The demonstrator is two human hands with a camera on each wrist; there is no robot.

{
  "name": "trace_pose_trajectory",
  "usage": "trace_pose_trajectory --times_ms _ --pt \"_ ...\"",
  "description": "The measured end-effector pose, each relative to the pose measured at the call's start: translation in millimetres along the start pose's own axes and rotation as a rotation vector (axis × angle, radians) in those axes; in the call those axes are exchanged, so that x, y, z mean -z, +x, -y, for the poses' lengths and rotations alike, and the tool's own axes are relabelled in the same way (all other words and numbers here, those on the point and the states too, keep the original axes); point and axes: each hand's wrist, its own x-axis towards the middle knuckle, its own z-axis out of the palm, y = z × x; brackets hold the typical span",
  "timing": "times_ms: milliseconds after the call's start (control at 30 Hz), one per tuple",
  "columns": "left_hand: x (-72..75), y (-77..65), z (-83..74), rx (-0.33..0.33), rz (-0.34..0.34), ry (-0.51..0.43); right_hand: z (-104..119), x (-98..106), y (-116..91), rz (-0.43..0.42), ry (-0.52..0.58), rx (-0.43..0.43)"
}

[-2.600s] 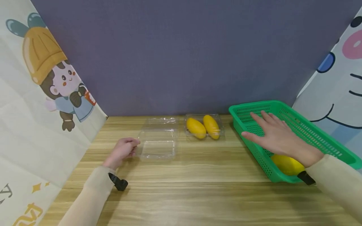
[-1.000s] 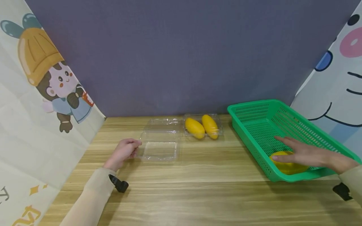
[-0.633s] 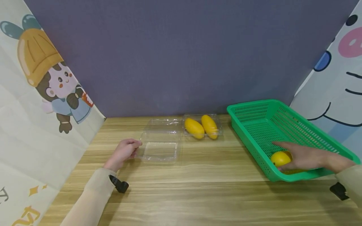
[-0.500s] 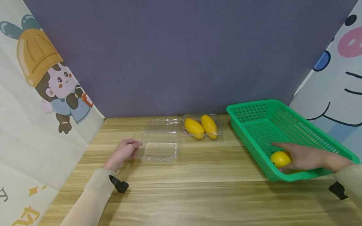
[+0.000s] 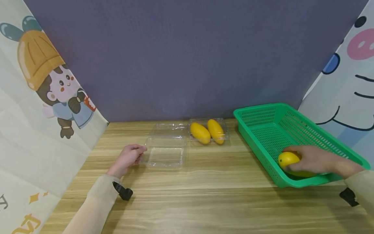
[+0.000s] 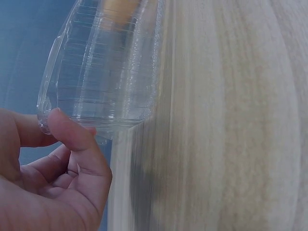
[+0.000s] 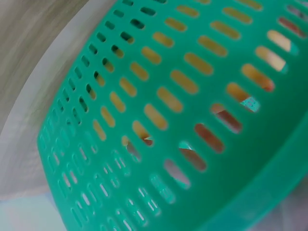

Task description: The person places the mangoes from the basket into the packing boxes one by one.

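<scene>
My left hand [image 5: 128,157] pinches the left rim of a clear plastic clamshell box [image 5: 166,156], which lies with its lid folded back on the table. In the left wrist view, thumb and forefinger close on the box's edge [image 6: 103,82]. My right hand [image 5: 315,159] reaches into the green basket [image 5: 260,152] and grips a yellow mango [image 5: 287,159], whose near end stays under the palm. The right wrist view shows the basket wall [image 7: 159,120] from outside, with yellow and bits of the hand through its slots.
A second clear box [image 5: 226,133] holding two mangoes [image 5: 200,132] stands behind and to the right of the open one, near the grey-blue back wall [image 5: 181,58]. The wooden table [image 5: 204,195] stretches in front. Printed cloths hang at left and right.
My right hand has come down from over the basket, curled its fingers round the mango and tilted its far end up slightly. The left hand keeps its pinch on the box.
</scene>
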Motion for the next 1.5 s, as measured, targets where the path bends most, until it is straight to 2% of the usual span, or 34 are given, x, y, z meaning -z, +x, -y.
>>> trace_pose_trajectory --times_ms 367,600,900,1267,1500 --pt "-0.2 1.2 1.1 -0.009 0.001 -0.005 -6.8 6.3 2.4 -0.126 -0.054 -0.027" --pt "-0.4 1.9 1.3 -0.006 0.005 -0.005 -12.0 8.5 2.3 -0.186 -0.081 -0.011" --pt "-0.5 1.0 1.7 -0.019 0.007 0.003 -11.4 9.9 2.3 -0.185 -0.074 0.012" --pt "0.2 0.3 1.5 -0.015 0.005 -0.002 -18.0 17.0 -0.3 -0.223 -0.077 -0.05" --pt "0.1 1.0 2.0 -0.016 0.007 -0.001 -21.9 17.5 0.6 -0.211 -0.073 -0.012"
